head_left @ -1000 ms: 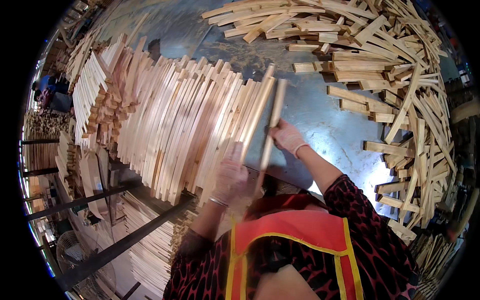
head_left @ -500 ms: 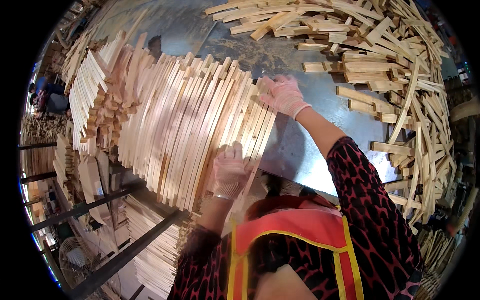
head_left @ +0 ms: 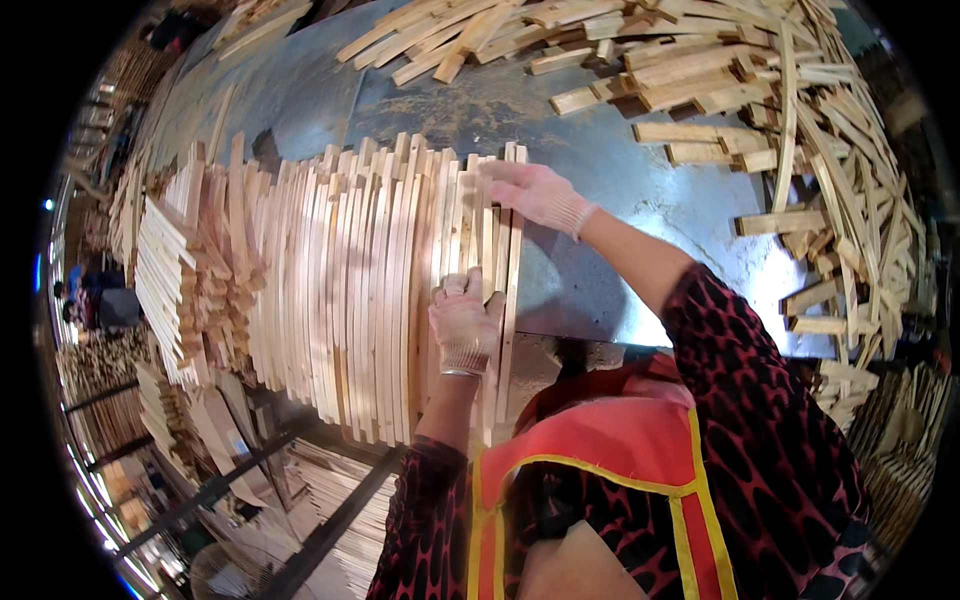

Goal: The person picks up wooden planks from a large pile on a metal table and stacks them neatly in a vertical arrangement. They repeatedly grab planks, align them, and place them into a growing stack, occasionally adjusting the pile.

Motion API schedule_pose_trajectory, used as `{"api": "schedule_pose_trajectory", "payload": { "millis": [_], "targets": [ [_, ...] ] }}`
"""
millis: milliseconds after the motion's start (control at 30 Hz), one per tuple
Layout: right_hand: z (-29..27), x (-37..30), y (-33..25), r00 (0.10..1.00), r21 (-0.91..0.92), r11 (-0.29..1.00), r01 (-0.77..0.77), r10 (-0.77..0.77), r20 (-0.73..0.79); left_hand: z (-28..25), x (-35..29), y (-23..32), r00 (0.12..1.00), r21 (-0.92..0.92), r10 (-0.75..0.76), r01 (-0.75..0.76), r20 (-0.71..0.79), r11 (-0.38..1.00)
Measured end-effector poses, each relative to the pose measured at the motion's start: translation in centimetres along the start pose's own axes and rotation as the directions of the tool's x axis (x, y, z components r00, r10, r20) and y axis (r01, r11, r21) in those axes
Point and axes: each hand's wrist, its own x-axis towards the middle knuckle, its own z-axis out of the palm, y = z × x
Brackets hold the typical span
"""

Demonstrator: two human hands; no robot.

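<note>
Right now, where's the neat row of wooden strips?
The row of wooden strips lies mostly left of centre in the head view, on the blue-grey table, with the gloved left hand and right hand at its right side.

We see a broad desk topped in smooth blue-grey sheet metal [head_left: 565, 275], with brownish dusty smears and a hard white glare [head_left: 650, 322]. At lower left we make out straight dark bars [head_left: 335, 530], a round wire-caged fan [head_left: 225, 575] and small bright lights [head_left: 48, 204] along the dim left rim.
</note>
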Motion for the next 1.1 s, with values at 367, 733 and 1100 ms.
{"api": "schedule_pose_trajectory", "payload": {
  "millis": [367,733,1100],
  "targets": [
    [11.3,-11.3,6.3,0.941,0.035,0.998,-0.058,0.043,0.336,-14.2,8.5,3.1,0.985,-0.611,-0.172,0.138,0.002,0.78],
    [-6.7,-14.3,6.8,0.943,0.232,0.954,-0.192,0.113,0.314,-5.1,10.0,-3.3,0.985,0.227,-0.13,0.102,0.111,0.969],
    [-41.5,-19.9,28.9,0.564,-0.218,0.597,-0.772,0.485,-0.668,-5.8,8.3,19.6,0.932,0.054,-0.178,0.169,0.315,0.984]
  ]
}}
